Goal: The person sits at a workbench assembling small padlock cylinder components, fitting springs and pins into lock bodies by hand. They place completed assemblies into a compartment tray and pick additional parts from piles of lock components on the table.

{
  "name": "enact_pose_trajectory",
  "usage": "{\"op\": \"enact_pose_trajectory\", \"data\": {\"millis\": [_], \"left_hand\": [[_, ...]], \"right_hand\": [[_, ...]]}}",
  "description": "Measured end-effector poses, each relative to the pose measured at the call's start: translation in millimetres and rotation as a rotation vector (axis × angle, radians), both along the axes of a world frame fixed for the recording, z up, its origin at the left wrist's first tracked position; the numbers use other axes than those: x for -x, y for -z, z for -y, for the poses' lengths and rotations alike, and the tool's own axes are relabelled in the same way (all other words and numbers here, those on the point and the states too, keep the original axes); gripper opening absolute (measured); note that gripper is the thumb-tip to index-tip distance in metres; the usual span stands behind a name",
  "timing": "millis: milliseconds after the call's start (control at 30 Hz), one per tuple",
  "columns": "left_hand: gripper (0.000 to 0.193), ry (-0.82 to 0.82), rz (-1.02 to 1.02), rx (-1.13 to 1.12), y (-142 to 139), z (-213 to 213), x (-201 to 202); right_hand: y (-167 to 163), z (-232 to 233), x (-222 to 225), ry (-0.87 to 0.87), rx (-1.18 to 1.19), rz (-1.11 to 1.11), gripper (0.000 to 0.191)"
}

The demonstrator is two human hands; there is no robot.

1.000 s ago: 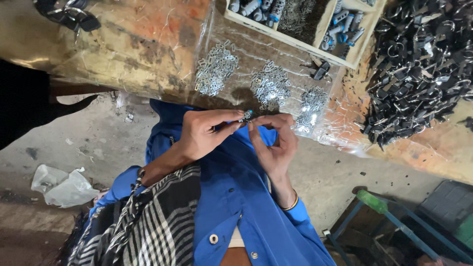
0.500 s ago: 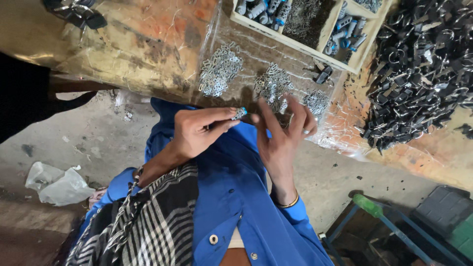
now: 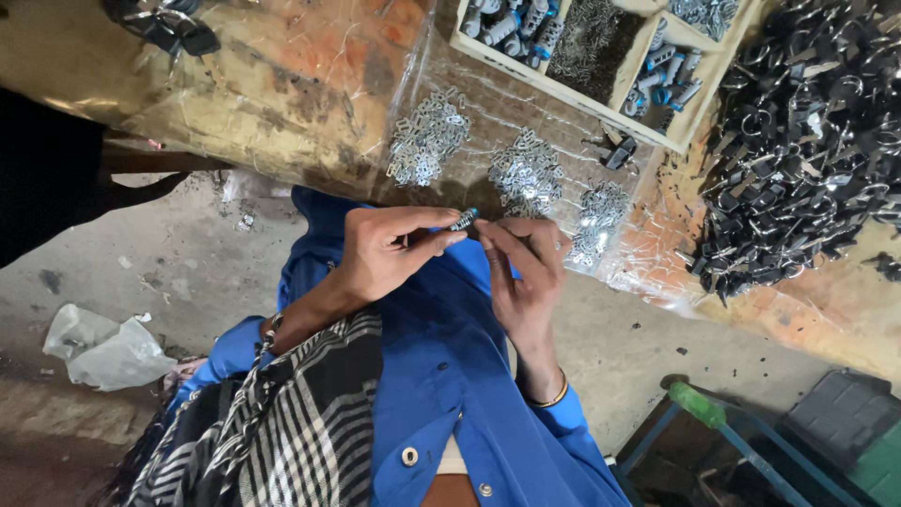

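Closest to the camera, a blue shirt (image 3: 441, 376) and a black-and-white checked cloth (image 3: 272, 432) fill the lower frame, and right above them both hands meet over the lap, just short of the table (image 3: 282, 103) edge. The left hand (image 3: 385, 253) has its grip pinched tight, thumb and forefinger clamped on a small blue-tipped metal part (image 3: 464, 221), held up off the table, presumably so both hands can get at it freely. The part's long axis runs roughly left to right with a slight upward tilt, its blue tip pointing toward the right hand (image 3: 524, 272). That right hand comes in with fingers curled, fingertip (image 3: 485, 231) touching or just beside the part's end; whether that grip has truly closed on anything I cannot tell, since the contact is too small to read. A thin bangle (image 3: 549, 398) sits on the right wrist. Farther out, three loose heaps of small silver metal pieces (image 3: 427, 145) lie on a clear plastic sheet (image 3: 657, 235) over the table, close beyond the hands, likely kept there for easy reach. Beyond them, a wooden divided tray (image 3: 572, 89) holds sorted blue-and-grey parts and dark small bits in separate compartments. Off to the right sprawls a big heap of black ringed clips (image 3: 798, 150).
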State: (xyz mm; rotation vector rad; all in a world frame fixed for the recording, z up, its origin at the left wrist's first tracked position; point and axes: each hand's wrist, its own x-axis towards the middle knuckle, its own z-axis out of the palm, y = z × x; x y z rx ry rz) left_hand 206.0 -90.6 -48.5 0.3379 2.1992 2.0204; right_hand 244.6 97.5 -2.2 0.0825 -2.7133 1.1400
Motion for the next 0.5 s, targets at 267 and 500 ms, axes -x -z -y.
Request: {"op": "enact_pose_trajectory", "data": {"millis": [267,500], "left_hand": [[0.024,0.029,-0.222,0.165,2.5,2.4,1.5],[0.02,0.112,-0.446,0.104,-3.8,10.0,10.4]], "right_hand": [[-5.9,14.4,6.1,0.088,0.172,0.134,0.029],[-21.0,-6.7,17.5,0.023,0.066,0.293,0.045]]}}
